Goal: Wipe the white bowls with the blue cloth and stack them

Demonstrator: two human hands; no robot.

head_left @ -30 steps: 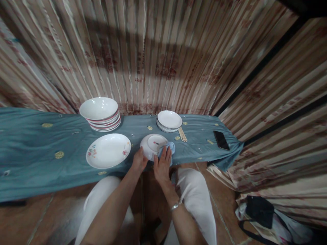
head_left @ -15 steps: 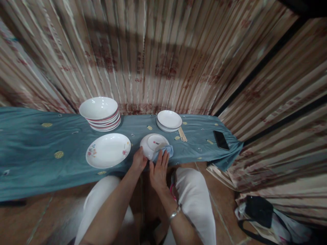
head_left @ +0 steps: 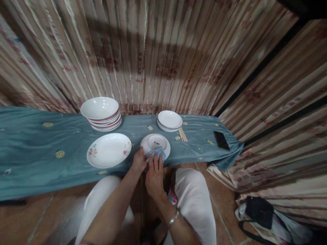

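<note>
A white plate (head_left: pixel 146 143) is held with its underside up, showing the foot ring and a small red mark. My left hand (head_left: pixel 139 159) grips its left rim, fingers closed on the edge. Against the near part of the underside, my right hand (head_left: pixel 155 170) presses a light blue cloth (head_left: pixel 158 151), its fingers bent over it. Just left of my left hand lies an oval white platter (head_left: pixel 109 150) with flower prints. Beyond the held plate stands a short stack of white plates (head_left: pixel 170 119), with several chopsticks (head_left: pixel 183 134) beside it.
A tall stack of bowls and plates (head_left: pixel 100 109) stands at the back left. A black phone (head_left: pixel 221 140) lies near the right end of the cloth-covered table (head_left: pixel 68 136). Curtains (head_left: pixel 143 58) hang behind and on the right. A bag (head_left: pixel 259 211) sits on the floor at right.
My right hand has slid the cloth leftward across the plate's underside, from its right edge to the near middle. My left hand keeps its hold on the rim.
</note>
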